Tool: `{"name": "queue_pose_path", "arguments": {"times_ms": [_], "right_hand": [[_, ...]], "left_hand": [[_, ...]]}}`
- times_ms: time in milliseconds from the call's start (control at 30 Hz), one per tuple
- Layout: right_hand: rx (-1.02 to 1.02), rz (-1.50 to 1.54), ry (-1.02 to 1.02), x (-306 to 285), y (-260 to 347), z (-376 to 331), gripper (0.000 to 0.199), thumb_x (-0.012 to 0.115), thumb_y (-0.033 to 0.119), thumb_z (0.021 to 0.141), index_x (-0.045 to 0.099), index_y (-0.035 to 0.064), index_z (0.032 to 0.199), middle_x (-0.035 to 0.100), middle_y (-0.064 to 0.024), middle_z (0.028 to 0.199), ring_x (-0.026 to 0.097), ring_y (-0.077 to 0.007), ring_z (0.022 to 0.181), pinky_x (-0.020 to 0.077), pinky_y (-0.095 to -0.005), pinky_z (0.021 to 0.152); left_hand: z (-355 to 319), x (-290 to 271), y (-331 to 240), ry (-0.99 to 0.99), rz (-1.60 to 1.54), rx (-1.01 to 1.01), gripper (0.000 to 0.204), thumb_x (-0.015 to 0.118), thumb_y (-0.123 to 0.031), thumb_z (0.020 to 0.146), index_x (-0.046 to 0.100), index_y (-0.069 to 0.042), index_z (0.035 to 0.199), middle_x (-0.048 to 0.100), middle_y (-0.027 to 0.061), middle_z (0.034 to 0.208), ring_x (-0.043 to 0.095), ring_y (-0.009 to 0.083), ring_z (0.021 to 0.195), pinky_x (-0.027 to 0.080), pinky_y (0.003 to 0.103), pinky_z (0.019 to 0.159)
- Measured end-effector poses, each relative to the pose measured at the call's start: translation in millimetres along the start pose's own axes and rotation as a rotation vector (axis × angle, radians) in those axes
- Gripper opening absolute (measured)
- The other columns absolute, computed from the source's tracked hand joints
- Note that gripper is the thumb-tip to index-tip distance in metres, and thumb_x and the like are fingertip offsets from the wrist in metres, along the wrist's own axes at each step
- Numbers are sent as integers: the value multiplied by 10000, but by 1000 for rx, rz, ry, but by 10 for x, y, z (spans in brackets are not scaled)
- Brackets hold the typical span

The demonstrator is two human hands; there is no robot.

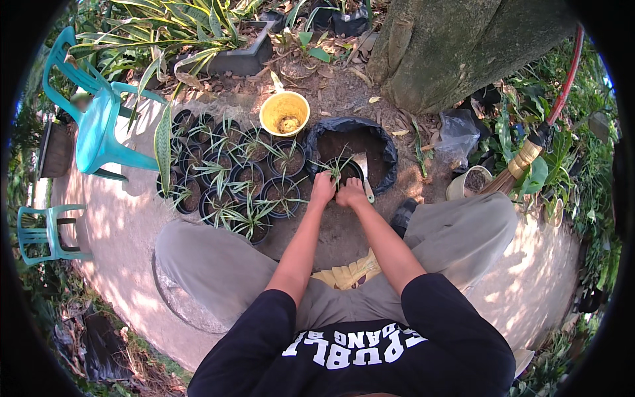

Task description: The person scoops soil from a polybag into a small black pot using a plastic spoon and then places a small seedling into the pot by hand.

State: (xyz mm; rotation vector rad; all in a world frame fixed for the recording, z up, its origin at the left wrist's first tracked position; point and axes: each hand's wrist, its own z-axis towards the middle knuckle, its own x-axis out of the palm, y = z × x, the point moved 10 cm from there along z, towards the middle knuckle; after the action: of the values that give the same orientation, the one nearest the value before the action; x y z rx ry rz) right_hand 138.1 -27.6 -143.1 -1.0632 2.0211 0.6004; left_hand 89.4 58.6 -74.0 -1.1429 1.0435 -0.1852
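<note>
A small spiky-leaved plant [336, 168] stands in a black pot [358, 168] in front of me, at the near edge of a black plastic bag [388, 147] holding dark soil. My left hand [323, 188] is closed at the left of the pot, its fingertips at the base of the leaves. My right hand [351, 193] reaches into the near side of the same pot with curled fingers; their tips are hidden. Just right of it, a hand trowel [368, 188] with a pale handle leans by the pot and the bag.
Several black pots with similar plants [249, 177] crowd the ground at left. Behind them stands a yellow bucket [284, 114]. A tree trunk [430, 59], a broom [522, 161] and a pale pot [468, 183] are at right; a teal chair [99, 126] and stool [51, 233] at left.
</note>
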Motion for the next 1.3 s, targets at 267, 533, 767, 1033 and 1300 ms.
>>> {"name": "queue_pose_path", "arguments": {"times_ms": [267, 533, 767, 1033, 1300], "right_hand": [[-1, 28, -253, -292, -63, -14, 623, 516, 228, 867, 443, 8, 1444, 513, -201, 1312, 432, -338, 1243, 280, -462, 1080], [-11, -84, -241, -89, -70, 9, 621, 461, 328, 897, 460, 35, 1445, 543, -183, 1302, 418, -323, 1274, 197, -501, 1137], [52, -166, 3, -106, 72, 32, 648, 497, 395, 901, 457, 81, 1467, 474, -119, 1464, 315, -321, 1405, 83, -537, 1185], [69, -22, -48, -52, -67, 96, 599, 475, 411, 899, 543, 70, 1387, 439, -171, 1472, 312, -340, 1405, 69, -530, 1190], [-96, -9, -194, -148, -38, -238, 567, 399, 420, 958, 564, 35, 1340, 525, -231, 1288, 426, -353, 1252, 235, -477, 1106]], "left_hand": [[16, 7, 77, 6, -12, -17, 161, 666, -120, 863, 688, 20, 939, 668, 252, 957, 620, 446, 952, 495, 495, 822], [14, 27, 28, -7, -8, 13, 167, 673, -136, 865, 685, 16, 933, 667, 247, 931, 617, 451, 944, 493, 502, 814], [10, 55, 102, 39, -29, -28, 180, 675, -151, 860, 687, 17, 924, 665, 259, 925, 618, 460, 935, 500, 501, 801], [112, 102, -1, 97, 21, -93, 221, 687, -171, 830, 706, 15, 947, 675, 263, 929, 647, 432, 930, 522, 481, 808], [200, 14, 173, 74, -57, -158, 277, 753, -218, 781, 728, 1, 948, 703, 243, 920, 687, 390, 914, 542, 450, 816]]}}
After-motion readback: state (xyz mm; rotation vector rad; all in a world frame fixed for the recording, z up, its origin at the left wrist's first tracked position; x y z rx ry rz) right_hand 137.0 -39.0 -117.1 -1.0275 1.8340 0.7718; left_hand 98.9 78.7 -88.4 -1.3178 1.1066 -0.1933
